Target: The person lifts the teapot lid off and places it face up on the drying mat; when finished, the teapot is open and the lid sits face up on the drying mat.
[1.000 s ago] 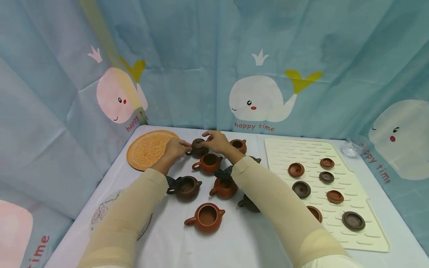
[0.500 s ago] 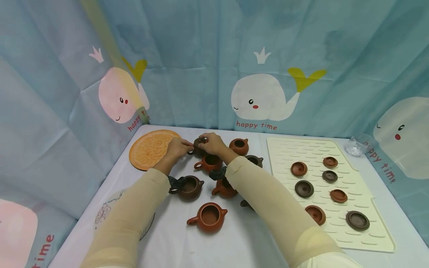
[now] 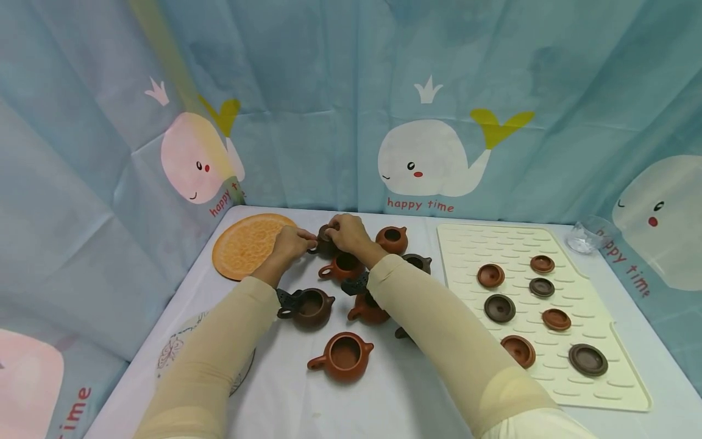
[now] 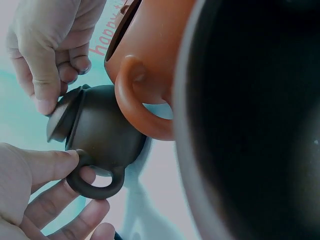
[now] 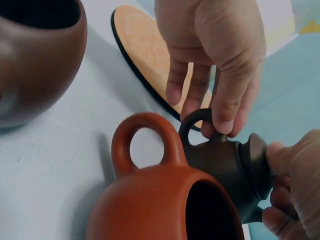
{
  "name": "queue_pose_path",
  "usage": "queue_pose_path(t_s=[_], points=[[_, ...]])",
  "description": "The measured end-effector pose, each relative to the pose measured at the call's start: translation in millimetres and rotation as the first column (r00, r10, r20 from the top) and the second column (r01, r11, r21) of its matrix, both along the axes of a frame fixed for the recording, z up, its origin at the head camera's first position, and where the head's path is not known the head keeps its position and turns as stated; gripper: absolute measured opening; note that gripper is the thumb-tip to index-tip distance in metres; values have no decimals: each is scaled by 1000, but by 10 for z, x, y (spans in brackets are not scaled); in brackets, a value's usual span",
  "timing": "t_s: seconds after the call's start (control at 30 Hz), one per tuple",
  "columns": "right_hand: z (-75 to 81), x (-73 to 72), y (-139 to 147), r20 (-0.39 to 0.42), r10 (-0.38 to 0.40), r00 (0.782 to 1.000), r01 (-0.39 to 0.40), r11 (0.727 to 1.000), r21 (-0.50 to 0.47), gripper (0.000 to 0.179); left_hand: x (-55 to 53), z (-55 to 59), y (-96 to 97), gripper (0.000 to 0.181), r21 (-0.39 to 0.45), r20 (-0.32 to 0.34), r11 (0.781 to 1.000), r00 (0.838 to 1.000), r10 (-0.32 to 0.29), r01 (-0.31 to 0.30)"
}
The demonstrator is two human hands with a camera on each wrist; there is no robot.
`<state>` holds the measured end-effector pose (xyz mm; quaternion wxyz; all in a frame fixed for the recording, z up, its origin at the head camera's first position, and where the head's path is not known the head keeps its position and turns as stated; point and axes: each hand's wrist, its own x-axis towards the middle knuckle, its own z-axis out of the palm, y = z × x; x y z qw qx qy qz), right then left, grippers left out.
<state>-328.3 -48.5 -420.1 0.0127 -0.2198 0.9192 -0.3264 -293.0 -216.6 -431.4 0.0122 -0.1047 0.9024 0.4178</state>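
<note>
At the back of the table stands a small dark brown teapot point(image 3: 326, 249). My left hand point(image 3: 289, 246) pinches its loop handle point(image 4: 97, 192) between thumb and fingers. My right hand point(image 3: 351, 235) pinches the teapot's dark lid point(image 4: 65, 116) from above. The lid is tilted at the teapot's mouth, with one side raised; in the right wrist view my thumb presses against the lid point(image 5: 258, 162). An orange-brown lidless teapot point(image 5: 140, 205) stands right in front of the dark one.
Several other lidless teapots, such as a reddish one point(image 3: 348, 360) and a brown one point(image 3: 311, 310), stand close by. A cream mat point(image 3: 466, 244) on the right bears several lids. An orange round mat point(image 3: 247, 247) lies at left; a clear bowl point(image 3: 584, 239) sits back right.
My right fingers, spread beside the lid a second ago, have closed on it. The lid, level before, now tilts. My left hand stays at the handle; the view shifted slightly.
</note>
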Motion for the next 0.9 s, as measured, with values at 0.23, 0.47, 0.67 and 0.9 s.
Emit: queue_pose_path(t_s=[0.23,0.47,0.67,0.9], points=[[20,31,101,1,-35,999,35,994,-106,20,6,4,3,13,-2,14,1000,1000,-15,15],[42,36,204,85,-56,995,80,949,-304,18,13,32,14,13,-23,-2,1000,1000,-16,16],[40,49,262,300,14,954,164,813,-558,10,11,37,39,12,-21,3,1000,1000,-17,17],[106,114,299,469,158,869,298,591,-750,13,8,46,4,13,-49,0,998,999,-42,42]])
